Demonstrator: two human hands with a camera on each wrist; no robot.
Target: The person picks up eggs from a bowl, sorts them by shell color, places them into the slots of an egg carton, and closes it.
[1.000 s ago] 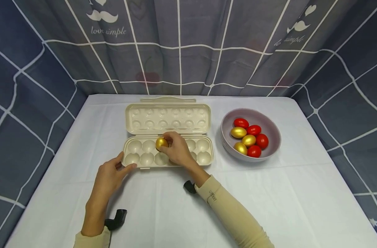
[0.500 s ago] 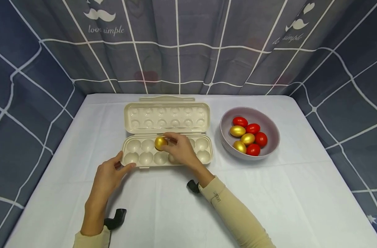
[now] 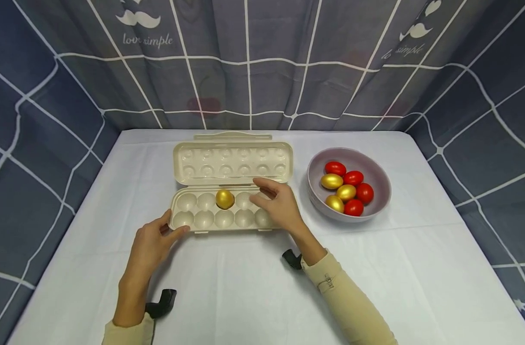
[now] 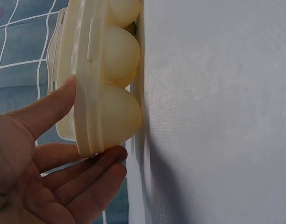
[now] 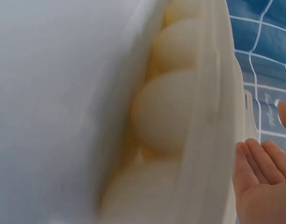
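Note:
A cream plastic egg carton (image 3: 204,220) lies open on the table, lid tipped back behind it. One golden egg (image 3: 225,199) sits in a back-row cup near the middle; other visible cups hold nothing. My left hand (image 3: 152,245) grips the carton's left end, thumb (image 4: 61,100) on the front rim and fingers around the corner. My right hand (image 3: 283,207) hovers over the carton's right end, fingers extended and holding nothing, hiding the cups beneath it. Blurred in the right wrist view is the underside of the carton's cups (image 5: 166,112).
To the right of the carton stands a mauve bowl (image 3: 380,187) with several red eggs (image 3: 365,193) and golden eggs (image 3: 332,181) inside. A white cloth covers the table (image 3: 236,292). Dark checked curtains (image 3: 271,91) enclose its back and sides.
My right hand has let go of the golden egg, leaving it in the back-row cup, and has moved right along the carton. My left hand keeps its grip on the left end.

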